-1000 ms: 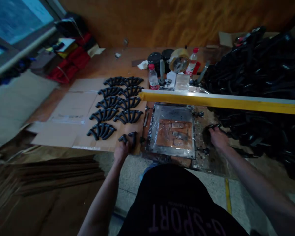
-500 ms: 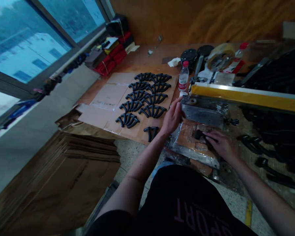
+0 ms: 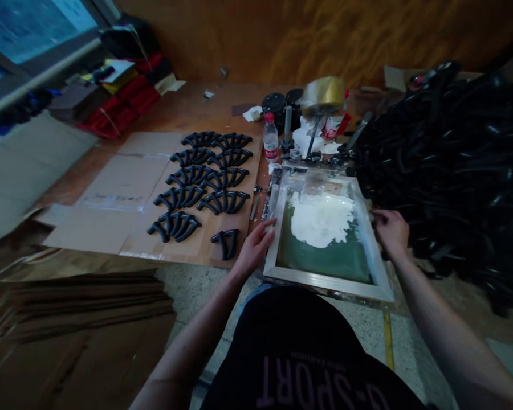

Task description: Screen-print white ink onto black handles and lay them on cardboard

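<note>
A screen printing frame (image 3: 330, 280) lies flat in front of me, with green mesh (image 3: 320, 263) inside its pale metal rim. White ink (image 3: 322, 219) is spread over the mesh's upper middle. At the frame's left side, my left hand (image 3: 253, 249) has its fingers curled against the edge. Closed at the opposite edge is my right hand (image 3: 392, 232), its thumb and fingers together there. Whatever lies beneath the frame is hidden. Left of it, curved black handle-like parts (image 3: 225, 244) rest in rows on a cardboard sheet (image 3: 111, 182).
A big heap of black parts (image 3: 444, 171) fills the right side. Behind the frame stand a red-capped bottle (image 3: 271, 139), a roll of tape (image 3: 324, 94) and dark tubs (image 3: 273, 103). Folded cardboard (image 3: 81, 319) is stacked at lower left, below red bundles (image 3: 111, 111).
The screen frame has come down flat over the jig, hiding it and the black part on it. Both hands have shifted to the frame's sides, and the view has turned right.
</note>
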The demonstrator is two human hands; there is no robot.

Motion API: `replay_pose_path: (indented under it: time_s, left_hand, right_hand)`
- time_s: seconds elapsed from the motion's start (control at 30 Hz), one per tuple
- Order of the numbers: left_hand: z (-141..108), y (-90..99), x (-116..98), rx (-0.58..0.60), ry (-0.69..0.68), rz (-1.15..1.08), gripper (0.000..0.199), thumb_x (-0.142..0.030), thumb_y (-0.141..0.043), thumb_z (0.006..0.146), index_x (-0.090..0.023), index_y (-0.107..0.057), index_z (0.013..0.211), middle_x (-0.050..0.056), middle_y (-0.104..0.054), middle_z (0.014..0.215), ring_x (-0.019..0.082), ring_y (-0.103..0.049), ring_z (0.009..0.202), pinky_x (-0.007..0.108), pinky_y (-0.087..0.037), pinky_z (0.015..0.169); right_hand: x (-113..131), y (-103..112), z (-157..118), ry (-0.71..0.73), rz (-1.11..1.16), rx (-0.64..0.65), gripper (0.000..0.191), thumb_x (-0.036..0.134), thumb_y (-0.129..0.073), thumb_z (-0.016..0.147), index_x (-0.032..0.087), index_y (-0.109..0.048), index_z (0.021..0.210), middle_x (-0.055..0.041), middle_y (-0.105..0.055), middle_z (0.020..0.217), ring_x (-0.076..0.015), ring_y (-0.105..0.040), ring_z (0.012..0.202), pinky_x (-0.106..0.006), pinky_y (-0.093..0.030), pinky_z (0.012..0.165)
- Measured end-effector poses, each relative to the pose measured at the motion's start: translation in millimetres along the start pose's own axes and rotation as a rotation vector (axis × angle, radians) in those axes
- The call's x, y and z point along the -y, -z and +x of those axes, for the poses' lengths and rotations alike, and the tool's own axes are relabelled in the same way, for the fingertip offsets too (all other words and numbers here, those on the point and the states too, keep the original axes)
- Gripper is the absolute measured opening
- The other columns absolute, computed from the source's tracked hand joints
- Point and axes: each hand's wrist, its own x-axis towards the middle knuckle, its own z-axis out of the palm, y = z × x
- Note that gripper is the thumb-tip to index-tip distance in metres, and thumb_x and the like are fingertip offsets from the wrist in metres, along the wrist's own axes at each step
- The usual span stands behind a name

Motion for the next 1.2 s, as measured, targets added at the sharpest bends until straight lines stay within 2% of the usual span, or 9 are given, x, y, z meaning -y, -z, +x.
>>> replay_pose_path:
  time_s: [0.13, 0.3, 0.4, 0.6, 0.73, 0.9, 1.0, 1.1, 1.2]
  left_hand:
    - [9.5, -9.9, 51.3, -0.019, 0.079, 0.174, 0.062, -0.046, -0.053, 0.087, -0.023, -0.042, 0.143, -0.005, -0.051, 0.062, 0.010, -0.046, 0.053, 0.021, -0.035, 0.051]
    - [21.3, -12.8, 72.6, -0.019, 0.062, 0.345, 0.057, -0.044, -0.050, 0.088, -0.022, -0.046, 0.141, -0.003, -0.055, 0.067, 0.013, -0.053, 0.062, 0.023, -0.039, 0.059]
    - [21.1, -12.0, 73.7, -0.010, 0.061, 0.355, 0.056, -0.047, -0.049, 0.089, -0.023, -0.047, 0.140, -0.001, -0.058, 0.071, 0.014, -0.055, 0.066, 0.024, -0.040, 0.062]
    - [20.3, -12.5, 74.7, -0.015, 0.086, 0.325, 0.057, -0.048, -0.049, 0.089, -0.022, -0.048, 0.139, 0.000, -0.060, 0.074, 0.016, -0.057, 0.069, 0.026, -0.042, 0.064]
    - [20.7, -12.3, 74.5, -0.013, 0.089, 0.340, 0.056, -0.049, -0.049, 0.089, -0.023, -0.049, 0.139, 0.001, -0.061, 0.077, 0.017, -0.058, 0.071, 0.026, -0.042, 0.067]
    - [19.9, -13.2, 74.7, -0.016, 0.087, 0.355, 0.056, -0.049, -0.048, 0.089, -0.022, -0.049, 0.138, 0.001, -0.061, 0.076, 0.017, -0.058, 0.072, 0.026, -0.042, 0.066]
    - [19.7, -13.6, 74.2, -0.017, 0.085, 0.333, 0.056, -0.049, -0.048, 0.089, -0.021, -0.049, 0.137, 0.001, -0.061, 0.076, 0.016, -0.058, 0.071, 0.025, -0.041, 0.065]
    - [19.4, -13.6, 72.3, -0.016, 0.088, 0.307, 0.055, -0.049, -0.050, 0.089, -0.020, -0.051, 0.136, 0.001, -0.060, 0.074, 0.016, -0.057, 0.069, 0.025, -0.041, 0.063]
    - [18.7, -13.7, 69.2, -0.032, 0.100, 0.302, 0.055, -0.048, -0.051, 0.088, -0.020, -0.052, 0.135, 0.000, -0.059, 0.071, 0.015, -0.056, 0.066, 0.024, -0.041, 0.061]
  right_hand:
    - [61.5, 2.3, 31.5, 0.248, -0.014, -0.145, 0.053, 0.033, -0.058, 0.083, 0.015, -0.054, 0.133, -0.0157, -0.046, 0.140, -0.0316, -0.047, 0.121, -0.045, -0.041, 0.098]
    - [132.0, -15.9, 49.2, 0.451, -0.086, 0.187, 0.033, 0.025, -0.062, 0.082, 0.016, -0.062, 0.115, -0.0117, -0.064, 0.116, -0.0274, -0.056, 0.107, -0.037, -0.045, 0.088]
    - [130.5, -16.3, 45.3, 0.443, -0.127, 0.361, 0.016, 0.028, -0.058, 0.086, 0.020, -0.066, 0.097, -0.0067, -0.069, 0.100, -0.0228, -0.061, 0.093, -0.032, -0.046, 0.080]
    - [125.5, -19.1, 18.5, 0.336, -0.258, 0.273, 0.018, 0.024, -0.052, 0.087, 0.016, -0.064, 0.097, -0.0132, -0.068, 0.098, -0.0266, -0.060, 0.091, -0.033, -0.043, 0.072]
    - [127.0, -29.3, -14.3, 0.581, -0.206, 0.301, 0.017, 0.013, -0.049, 0.084, 0.016, -0.063, 0.093, -0.0122, -0.065, 0.092, -0.0253, -0.055, 0.092, -0.032, -0.040, 0.074]
    - [110.4, -12.8, -31.4, 0.930, -0.080, 0.423, 0.021, 0.007, -0.051, 0.076, 0.017, -0.062, 0.090, -0.0079, -0.063, 0.089, -0.0221, -0.053, 0.088, -0.031, -0.038, 0.073]
    - [108.4, -5.8, -19.1, 0.896, -0.006, 0.469, 0.018, 0.008, -0.053, 0.076, 0.020, -0.062, 0.085, -0.0042, -0.063, 0.084, -0.0194, -0.053, 0.085, -0.029, -0.037, 0.070]
    - [111.3, -12.4, -15.8, 0.786, -0.036, 0.340, 0.019, 0.009, -0.051, 0.080, 0.018, -0.064, 0.090, -0.0061, -0.063, 0.087, -0.0204, -0.053, 0.087, -0.029, -0.038, 0.071]
    - [107.2, -21.6, -28.8, 0.879, -0.034, 0.273, 0.027, 0.006, -0.049, 0.079, 0.014, -0.065, 0.099, -0.0091, -0.064, 0.091, -0.0222, -0.053, 0.089, -0.031, -0.040, 0.074]
